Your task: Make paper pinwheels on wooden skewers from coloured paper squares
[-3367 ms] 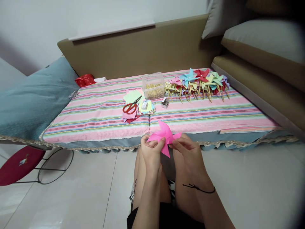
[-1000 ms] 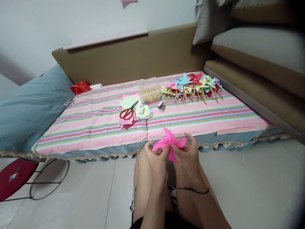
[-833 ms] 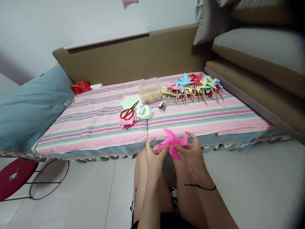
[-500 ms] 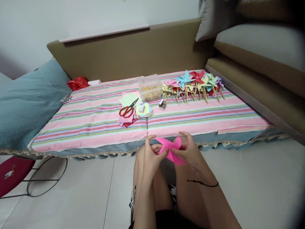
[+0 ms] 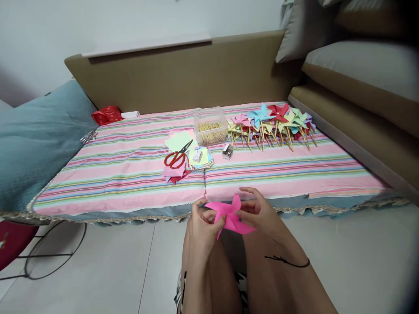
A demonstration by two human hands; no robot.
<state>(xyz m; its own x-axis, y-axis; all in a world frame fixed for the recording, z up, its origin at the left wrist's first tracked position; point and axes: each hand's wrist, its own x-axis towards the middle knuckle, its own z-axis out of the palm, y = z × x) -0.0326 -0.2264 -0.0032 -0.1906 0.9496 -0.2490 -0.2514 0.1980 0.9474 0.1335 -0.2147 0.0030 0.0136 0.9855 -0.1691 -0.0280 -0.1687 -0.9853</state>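
Observation:
A bright pink paper pinwheel (image 5: 232, 218) is held above my knees, its blades folded in toward the middle. My left hand (image 5: 206, 226) pinches it from the left, thumb in front. From the right, my right hand (image 5: 258, 213) grips it with thumb and fingers close to its centre. No stick shows on this pinwheel. Past my hands, on the striped cloth, lie red-handled scissors (image 5: 176, 159) on coloured paper sheets (image 5: 201, 159), with a small white box (image 5: 197, 155) on top. Beside them stands a small open box of metal pins (image 5: 228, 151).
A clear plastic box (image 5: 211, 124) holds many short wooden sticks. Several finished pinwheels (image 5: 278, 114) on sticks lie to its right. A red plastic bag (image 5: 107, 115) and a white roll (image 5: 130, 114) rest at the back left. A red stool (image 5: 15, 242) stands on the floor.
The pinwheel has turned in my fingers, and its blades now show as a fuller star. Both hands sit slightly lower in view, and the camera view has shifted a little.

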